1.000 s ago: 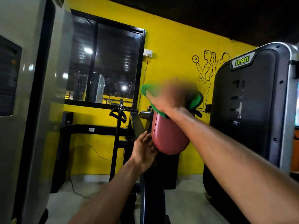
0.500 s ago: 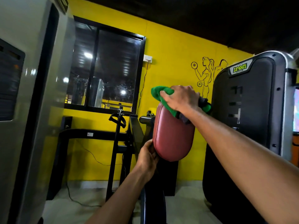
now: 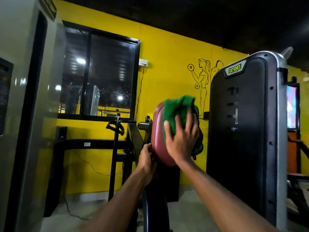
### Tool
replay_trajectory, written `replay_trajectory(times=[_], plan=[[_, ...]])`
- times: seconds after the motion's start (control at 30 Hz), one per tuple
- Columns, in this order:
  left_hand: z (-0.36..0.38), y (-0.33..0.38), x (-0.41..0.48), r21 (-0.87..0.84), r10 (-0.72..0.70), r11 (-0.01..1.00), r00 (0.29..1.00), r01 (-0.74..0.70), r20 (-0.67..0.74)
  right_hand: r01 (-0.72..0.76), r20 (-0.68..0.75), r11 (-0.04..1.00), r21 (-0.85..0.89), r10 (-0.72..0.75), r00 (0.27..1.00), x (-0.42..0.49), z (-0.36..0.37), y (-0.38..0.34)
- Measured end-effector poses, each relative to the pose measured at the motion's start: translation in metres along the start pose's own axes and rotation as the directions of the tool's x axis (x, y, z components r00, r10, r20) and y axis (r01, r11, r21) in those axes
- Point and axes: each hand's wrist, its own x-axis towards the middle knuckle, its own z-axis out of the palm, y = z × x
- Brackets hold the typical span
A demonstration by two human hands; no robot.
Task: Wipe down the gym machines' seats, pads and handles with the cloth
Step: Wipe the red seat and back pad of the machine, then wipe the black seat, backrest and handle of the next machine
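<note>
A maroon padded rest stands upright on a black machine arm at the centre of the view. A green cloth lies bunched over the pad's top and face. My right hand presses the cloth flat against the pad's face, fingers spread and slightly blurred. My left hand grips the pad's lower left edge, fingers curled behind it. A black roller bar sticks out to the left behind the pad.
A black weight-stack cover with a green logo stands close on the right. A grey machine housing fills the left. A cable handle hangs on a thin post before the yellow wall and dark window.
My right hand has slid the cloth from the top of the pad down onto its face. My left hand has closed round the pad's lower edge.
</note>
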Motion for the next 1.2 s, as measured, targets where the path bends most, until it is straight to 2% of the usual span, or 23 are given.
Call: replay_trajectory(times=[0.07, 0.1, 0.13, 0.17, 0.2, 0.27, 0.3, 0.37, 0.43, 0.5, 0.53, 0.6, 0.63, 0.7, 0.77, 0.83, 0.87, 0.93, 1.03, 1.1, 1.17, 1.2], plan=[[0.000, 0.002, -0.001, 0.019, -0.007, 1.000, 1.000, 0.007, -0.003, 0.234, 0.074, 0.972, -0.016, -0.233, 0.970, -0.039, 0.003, 0.022], [0.000, 0.002, -0.003, 0.032, -0.008, 0.999, 1.000, 0.009, -0.011, 0.247, 0.099, 0.969, -0.011, -0.245, 0.965, -0.055, 0.006, 0.033], [0.000, 0.002, -0.002, 0.049, -0.006, 0.999, 1.000, 0.007, -0.012, 0.171, 0.099, 0.985, 0.007, -0.171, 0.980, -0.066, 0.009, 0.038], [0.000, 0.002, -0.004, 0.061, -0.001, 0.998, 1.000, 0.002, -0.019, 0.007, 0.086, 0.998, 0.056, -0.012, 0.996, -0.074, 0.010, 0.037], [0.000, 0.001, -0.002, 0.081, 0.000, 0.997, 1.000, 0.002, -0.030, -0.214, 0.085, 0.965, 0.153, 0.203, 0.975, -0.078, 0.011, 0.029], [0.001, 0.001, -0.003, 0.119, 0.002, 0.993, 0.999, 0.002, -0.039, -0.554, 0.149, 0.759, 0.343, 0.538, 0.830, -0.079, 0.014, 0.010], [0.002, 0.002, -0.006, 0.142, 0.007, 0.990, 0.999, 0.000, -0.050, -0.637, 0.192, 0.664, 0.390, 0.618, 0.762, -0.077, 0.014, 0.004], [0.001, 0.001, -0.008, 0.204, 0.024, 0.979, 0.998, -0.012, -0.056, -0.756, 0.287, 0.496, 0.427, 0.719, 0.633, -0.074, 0.007, 0.000], [0.002, -0.005, -0.011, 0.242, 0.045, 0.970, 0.999, -0.037, -0.029, -0.852, 0.359, 0.347, 0.391, 0.795, 0.488, -0.072, -0.001, 0.000], [0.008, -0.007, -0.017, 0.238, 0.031, 0.971, 0.999, -0.027, -0.013, -0.919, 0.416, 0.237, 0.315, 0.836, 0.358, -0.073, -0.005, 0.002], [0.009, -0.007, -0.016, 0.240, 0.023, 0.971, 1.000, -0.018, -0.017, -0.933, 0.429, 0.196, 0.301, 0.846, 0.316, -0.076, -0.006, 0.000], [0.012, 0.001, -0.011, 0.244, 0.016, 0.970, 0.996, 0.006, -0.085, -0.952, 0.454, 0.108, 0.287, 0.860, 0.234, -0.078, -0.011, -0.008], [0.015, 0.008, -0.012, 0.265, 0.003, 0.964, 0.992, 0.032, -0.130, -0.962, 0.468, 0.041, 0.271, 0.868, 0.169, -0.077, -0.012, -0.011], [0.017, 0.020, -0.013, 0.345, -0.061, 0.930, 0.978, 0.128, -0.200, -0.962, 0.499, -0.167, 0.217, 0.866, -0.037, -0.074, -0.018, -0.021], [0.027, 0.034, -0.024, 0.360, -0.138, 0.906, 0.958, 0.224, -0.251, -0.905, 0.557, -0.385, 0.180, 0.798, -0.229, -0.064, -0.030, -0.033], [0.042, 0.050, -0.034, 0.387, -0.177, 0.873, 0.932, 0.297, -0.317, -0.812, 0.643, -0.560, 0.162, 0.685, -0.343, -0.048, -0.043, -0.046], [0.045, 0.054, -0.037, 0.413, -0.214, 0.844, 0.920, 0.343, -0.328, -0.765, 0.683, -0.623, 0.161, 0.630, -0.369, -0.042, -0.050, -0.051], [0.058, 0.070, -0.050, 0.436, -0.274, 0.788, 0.882, 0.434, -0.383, -0.722, 0.735, -0.685, 0.098, 0.538, -0.411, -0.025, -0.065, -0.058], [0.078, 0.099, -0.072, 0.388, -0.394, 0.688, 0.764, 0.614, -0.511, -0.674, 0.827, -0.738, -0.029, 0.360, -0.431, 0.004, -0.097, -0.064], [0.100, 0.123, -0.090, 0.286, -0.528, 0.641, 0.680, 0.712, -0.509, -0.661, 0.838, -0.747, -0.073, 0.313, -0.446, 0.029, -0.121, -0.060], [0.119, 0.143, -0.099, 0.278, -0.612, 0.592, 0.647, 0.756, -0.456, -0.690, 0.853, -0.713, -0.124, 0.279, -0.441, 0.062, -0.149, -0.052], [0.129, 0.151, -0.102, 0.330, -0.615, 0.551, 0.640, 0.766, -0.460, -0.718, 0.863, -0.680, -0.150, 0.265, -0.431, 0.078, -0.159, -0.047]])
